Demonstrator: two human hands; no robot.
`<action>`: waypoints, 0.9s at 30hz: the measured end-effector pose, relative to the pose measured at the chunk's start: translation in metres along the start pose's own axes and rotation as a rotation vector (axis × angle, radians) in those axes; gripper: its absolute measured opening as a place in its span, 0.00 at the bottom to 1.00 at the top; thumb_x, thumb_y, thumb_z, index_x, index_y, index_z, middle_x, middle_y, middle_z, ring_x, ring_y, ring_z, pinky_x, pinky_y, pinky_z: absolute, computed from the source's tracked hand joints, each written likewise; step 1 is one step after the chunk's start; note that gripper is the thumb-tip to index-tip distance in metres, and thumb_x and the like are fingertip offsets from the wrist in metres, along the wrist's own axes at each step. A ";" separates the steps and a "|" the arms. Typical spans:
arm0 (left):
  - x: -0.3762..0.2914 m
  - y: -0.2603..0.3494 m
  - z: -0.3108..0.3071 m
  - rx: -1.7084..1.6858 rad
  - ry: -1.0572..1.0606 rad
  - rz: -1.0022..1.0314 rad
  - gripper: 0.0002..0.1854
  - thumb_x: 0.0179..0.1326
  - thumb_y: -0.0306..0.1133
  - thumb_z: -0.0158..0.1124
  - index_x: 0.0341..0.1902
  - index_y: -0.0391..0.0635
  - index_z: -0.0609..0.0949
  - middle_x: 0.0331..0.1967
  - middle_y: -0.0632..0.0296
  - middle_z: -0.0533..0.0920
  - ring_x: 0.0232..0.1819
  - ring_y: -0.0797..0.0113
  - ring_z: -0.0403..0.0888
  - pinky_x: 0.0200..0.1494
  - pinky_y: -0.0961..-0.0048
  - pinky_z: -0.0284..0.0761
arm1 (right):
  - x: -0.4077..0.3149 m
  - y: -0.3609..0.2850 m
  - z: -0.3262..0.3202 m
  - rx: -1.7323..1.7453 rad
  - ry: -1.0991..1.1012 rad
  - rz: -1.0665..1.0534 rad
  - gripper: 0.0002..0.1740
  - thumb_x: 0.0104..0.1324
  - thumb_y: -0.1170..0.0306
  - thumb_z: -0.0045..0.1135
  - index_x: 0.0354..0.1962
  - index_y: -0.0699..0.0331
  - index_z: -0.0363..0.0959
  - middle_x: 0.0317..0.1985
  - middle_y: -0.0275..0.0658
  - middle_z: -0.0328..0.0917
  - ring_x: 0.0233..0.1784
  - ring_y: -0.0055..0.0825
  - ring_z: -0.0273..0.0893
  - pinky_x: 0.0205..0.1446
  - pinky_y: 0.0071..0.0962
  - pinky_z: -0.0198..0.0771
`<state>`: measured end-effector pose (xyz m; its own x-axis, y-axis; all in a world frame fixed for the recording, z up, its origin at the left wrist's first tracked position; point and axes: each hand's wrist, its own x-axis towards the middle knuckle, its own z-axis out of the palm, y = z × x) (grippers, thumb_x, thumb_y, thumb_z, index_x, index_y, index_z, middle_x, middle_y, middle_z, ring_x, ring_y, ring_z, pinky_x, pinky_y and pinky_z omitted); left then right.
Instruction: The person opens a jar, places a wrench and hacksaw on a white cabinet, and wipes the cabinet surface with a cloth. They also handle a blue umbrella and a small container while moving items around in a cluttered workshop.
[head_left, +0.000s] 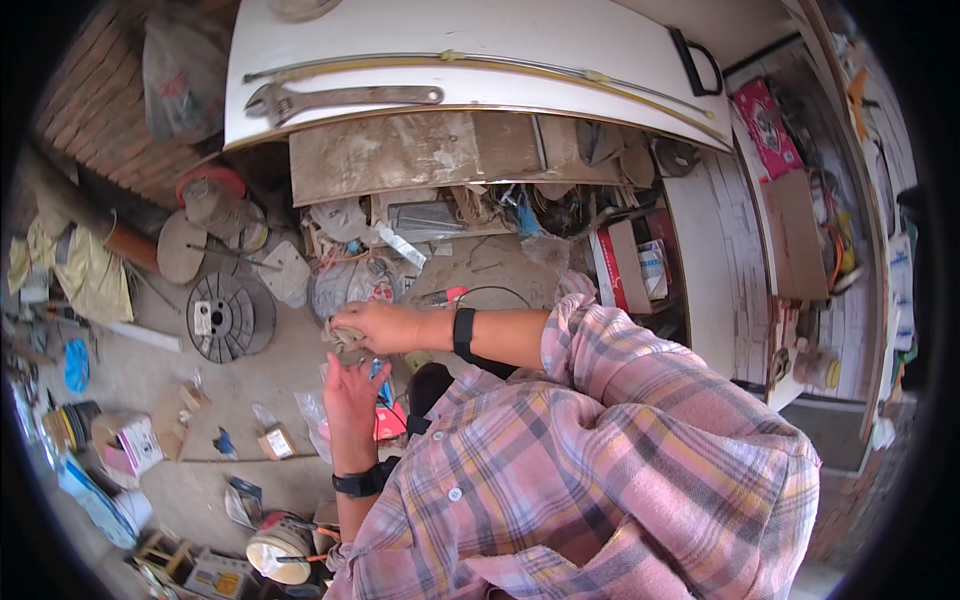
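My right hand (375, 327), the upper one in the picture, is closed on a crumpled grey-brown cloth (345, 339). Just below the cloth, my left hand (352, 391) has its fingers apart and nothing visible in its grasp; whether its fingertips touch the cloth cannot be told. Both wrists wear black straps. Under and beside my left hand lie a red box (390, 421), partly hidden, and a clear plastic bag (311, 412). A red-handled tool (450, 295) lies on the floor beyond my right wrist.
A black plastic spool (229, 319) stands on the concrete floor at left. An adjustable wrench (337, 99) and thin metal rods lie on a white surface (525, 34) above. A cluttered shelf (382, 154) runs beneath it. A bucket (281, 559) holding tools stands at lower left.
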<state>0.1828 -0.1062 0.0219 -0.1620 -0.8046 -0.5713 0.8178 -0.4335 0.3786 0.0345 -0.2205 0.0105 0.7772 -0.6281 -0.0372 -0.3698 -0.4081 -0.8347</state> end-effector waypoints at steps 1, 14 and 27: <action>-0.002 -0.002 0.000 0.087 -0.004 -0.020 0.27 0.74 0.51 0.44 0.67 0.46 0.67 0.68 0.57 0.69 0.68 0.56 0.67 0.66 0.50 0.65 | -0.001 0.004 -0.007 -0.023 0.033 -0.014 0.21 0.54 0.71 0.59 0.47 0.62 0.69 0.40 0.49 0.74 0.45 0.54 0.76 0.48 0.45 0.71; -0.009 -0.015 0.066 1.020 -0.061 0.470 0.17 0.57 0.32 0.70 0.49 0.44 0.80 0.65 0.53 0.71 0.67 0.60 0.65 0.67 0.63 0.59 | -0.241 0.112 -0.078 0.328 0.737 0.927 0.24 0.64 0.49 0.61 0.31 0.65 0.82 0.30 0.45 0.83 0.30 0.34 0.78 0.38 0.36 0.71; 0.024 -0.243 0.198 0.426 -0.182 -0.318 0.26 0.63 0.49 0.64 0.57 0.44 0.75 0.54 0.59 0.78 0.56 0.61 0.76 0.58 0.64 0.72 | -0.360 0.005 -0.071 0.119 0.767 0.371 0.31 0.56 0.53 0.65 0.54 0.61 0.75 0.56 0.50 0.70 0.54 0.39 0.70 0.56 0.37 0.67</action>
<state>-0.1292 -0.1007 0.0598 -0.4876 -0.6482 -0.5849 0.4238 -0.7614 0.4905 -0.2835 -0.0435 0.0586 0.0417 -0.9988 0.0263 -0.4426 -0.0421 -0.8957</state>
